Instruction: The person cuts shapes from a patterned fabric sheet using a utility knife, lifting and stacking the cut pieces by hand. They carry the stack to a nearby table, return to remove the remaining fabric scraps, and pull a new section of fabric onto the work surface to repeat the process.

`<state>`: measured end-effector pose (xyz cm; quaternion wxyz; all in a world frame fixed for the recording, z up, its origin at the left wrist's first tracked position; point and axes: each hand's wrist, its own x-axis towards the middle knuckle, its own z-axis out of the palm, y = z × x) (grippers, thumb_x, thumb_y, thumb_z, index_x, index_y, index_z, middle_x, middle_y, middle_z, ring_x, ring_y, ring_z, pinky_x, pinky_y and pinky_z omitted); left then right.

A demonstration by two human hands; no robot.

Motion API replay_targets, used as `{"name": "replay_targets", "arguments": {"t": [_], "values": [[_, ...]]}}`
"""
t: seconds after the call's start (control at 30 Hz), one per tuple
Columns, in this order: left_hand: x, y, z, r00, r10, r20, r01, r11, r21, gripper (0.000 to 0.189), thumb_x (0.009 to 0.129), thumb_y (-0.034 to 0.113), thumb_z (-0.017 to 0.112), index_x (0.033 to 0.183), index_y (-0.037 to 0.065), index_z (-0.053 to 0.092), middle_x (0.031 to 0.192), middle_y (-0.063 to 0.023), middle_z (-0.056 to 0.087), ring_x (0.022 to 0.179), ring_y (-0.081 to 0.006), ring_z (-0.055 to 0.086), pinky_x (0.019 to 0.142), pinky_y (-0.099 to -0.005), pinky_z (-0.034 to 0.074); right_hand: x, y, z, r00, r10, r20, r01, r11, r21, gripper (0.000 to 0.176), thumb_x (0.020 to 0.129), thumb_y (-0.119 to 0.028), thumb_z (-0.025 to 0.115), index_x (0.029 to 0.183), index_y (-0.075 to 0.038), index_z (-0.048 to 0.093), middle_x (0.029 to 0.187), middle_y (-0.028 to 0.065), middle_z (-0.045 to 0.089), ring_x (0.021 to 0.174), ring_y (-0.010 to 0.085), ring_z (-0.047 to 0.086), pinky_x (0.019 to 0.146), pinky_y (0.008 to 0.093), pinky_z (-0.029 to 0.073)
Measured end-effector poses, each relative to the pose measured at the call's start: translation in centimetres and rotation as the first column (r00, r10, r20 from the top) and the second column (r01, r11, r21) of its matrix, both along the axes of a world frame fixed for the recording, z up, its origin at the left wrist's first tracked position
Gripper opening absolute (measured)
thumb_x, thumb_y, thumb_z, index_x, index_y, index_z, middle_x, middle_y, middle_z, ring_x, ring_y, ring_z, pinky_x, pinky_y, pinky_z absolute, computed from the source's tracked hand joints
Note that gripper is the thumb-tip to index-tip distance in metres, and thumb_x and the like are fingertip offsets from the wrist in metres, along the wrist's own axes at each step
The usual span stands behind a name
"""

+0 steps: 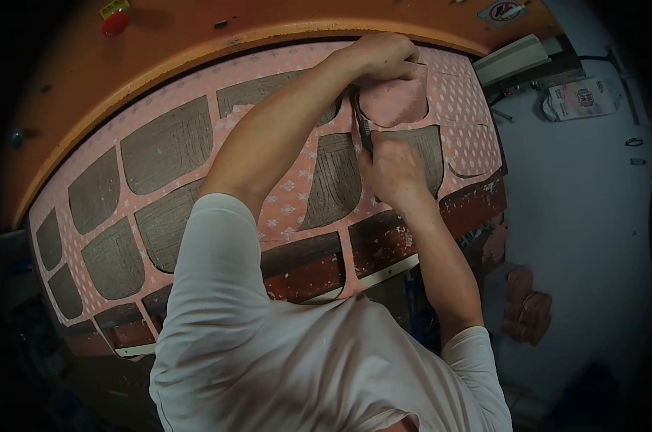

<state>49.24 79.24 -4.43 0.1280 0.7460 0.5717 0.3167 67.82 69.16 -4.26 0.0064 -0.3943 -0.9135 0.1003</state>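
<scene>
A pink sheet with a white pattern (297, 194) lies over a scored brown board (168, 140), which shows through many rounded cut-outs. My left hand (387, 56) is at the sheet's far side, fingers closed on the upper edge of a pink cut piece (394, 97). That piece lies within one of the rounded outlines. Nearer to me, my right hand (399, 173) grips a slim dark tool (365, 133). The tool points away from me, along the strip left of the piece; its exact kind I cannot tell.
An orange machine body (283, 18) curves along the far side, with a red button (115, 21) at upper left. At right, a white printed bag (581, 99) lies on the grey floor (578, 216). Pink scraps (526, 306) lie on the floor at lower right.
</scene>
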Motion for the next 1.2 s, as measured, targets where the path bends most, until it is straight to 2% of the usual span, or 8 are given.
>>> {"name": "replay_targets", "arguments": {"t": [0.17,0.27,0.47,0.57,0.67,0.87,0.97,1.2], "values": [[0.1,0.6,0.2,1.0,-0.024,-0.01,0.024,1.0,-0.006,0.028,0.086,0.03,0.069,0.094,0.003,0.069,0.078,-0.0143,0.066,0.072,-0.027,0.063,0.068,-0.0405,0.049,0.9,-0.8,1.4,1.0,-0.015,-0.019,0.016,0.999,0.049,0.025,0.086,-0.021,0.063,0.094,0.003,0.062,0.082,0.0265,0.069,0.08,0.0435,0.068,0.073,0.0517,0.055],[0.6,0.1,1.1,0.999,0.012,-0.049,-0.017,0.994,-0.107,0.029,0.083,0.032,0.068,0.101,0.009,0.071,0.095,-0.0142,0.071,0.091,-0.0301,0.068,0.079,-0.0427,0.052,1.5,-0.3,1.6,1.0,-0.002,0.016,0.002,1.0,0.016,0.025,0.087,-0.021,0.06,0.098,0.001,0.059,0.08,0.0279,0.066,0.082,0.046,0.066,0.074,0.0545,0.052],[1.6,0.0,2.0,0.994,-0.074,-0.077,0.072,0.997,-0.029,0.031,0.082,0.031,0.067,0.101,0.008,0.071,0.092,-0.0147,0.071,0.087,-0.0311,0.068,0.077,-0.0423,0.053,3.1,-0.5,-0.3,0.999,-0.006,0.052,0.003,0.997,0.073,0.025,0.085,-0.018,0.06,0.105,-0.002,0.061,0.083,0.0244,0.068,0.079,0.0446,0.067,0.071,0.0537,0.053],[1.9,-0.8,3.0,0.997,-0.056,-0.057,0.053,0.997,-0.055,0.032,0.081,0.029,0.069,0.104,0.007,0.071,0.094,-0.0146,0.072,0.088,-0.0315,0.068,0.077,-0.042,0.053,4.8,-0.4,-1.3,0.995,0.06,-0.081,-0.045,0.984,0.174,0.033,0.084,-0.017,0.061,0.114,-0.003,0.062,0.085,0.0211,0.068,0.076,0.0426,0.067,0.068,0.0518,0.054],[2.1,-0.1,2.3,0.996,-0.057,-0.066,0.054,0.998,-0.035,0.033,0.08,0.026,0.07,0.108,0.007,0.071,0.096,-0.0146,0.072,0.09,-0.0313,0.069,0.078,-0.0416,0.053,5.9,0.1,-0.6,0.995,0.072,-0.07,-0.055,0.974,0.219,0.038,0.083,-0.017,0.062,0.119,-0.004,0.062,0.085,0.0189,0.067,0.071,0.0405,0.067,0.065,0.0504,0.054],[3.6,-1.3,4.6,0.992,-0.027,-0.122,0.032,0.999,0.037,0.035,0.08,0.023,0.071,0.112,0.008,0.071,0.102,-0.0152,0.072,0.096,-0.0315,0.069,0.082,-0.0418,0.054,7.0,1.6,-0.6,0.988,0.115,-0.105,-0.073,0.937,0.342,0.038,0.08,-0.014,0.062,0.118,-0.007,0.063,0.081,0.0183,0.067,0.068,0.0394,0.067,0.061,0.0497,0.054],[4.2,-1.6,5.3,0.985,0.023,-0.172,-0.006,0.995,0.103,0.037,0.079,0.021,0.071,0.114,0.009,0.071,0.105,-0.015,0.072,0.099,-0.0315,0.069,0.084,-0.0422,0.054,7.9,3.0,-1.9,0.997,0.072,0.029,-0.078,0.945,0.317,0.039,0.079,-0.012,0.061,0.118,-0.009,0.064,0.08,0.0181,0.067,0.068,0.0399,0.067,0.061,0.0496,0.055],[4.4,-2.7,6.1,0.967,0.067,-0.246,-0.089,0.993,-0.079,0.043,0.078,0.022,0.072,0.119,0.006,0.068,0.109,-0.0152,0.071,0.101,-0.0313,0.068,0.085,-0.042,0.054,12.4,2.0,1.0,0.944,0.264,-0.197,-0.229,0.956,0.183,0.028,0.083,-0.014,0.061,0.109,-0.004,0.064,0.083,0.0196,0.067,0.071,0.039,0.066,0.064,0.0483,0.054]]}}
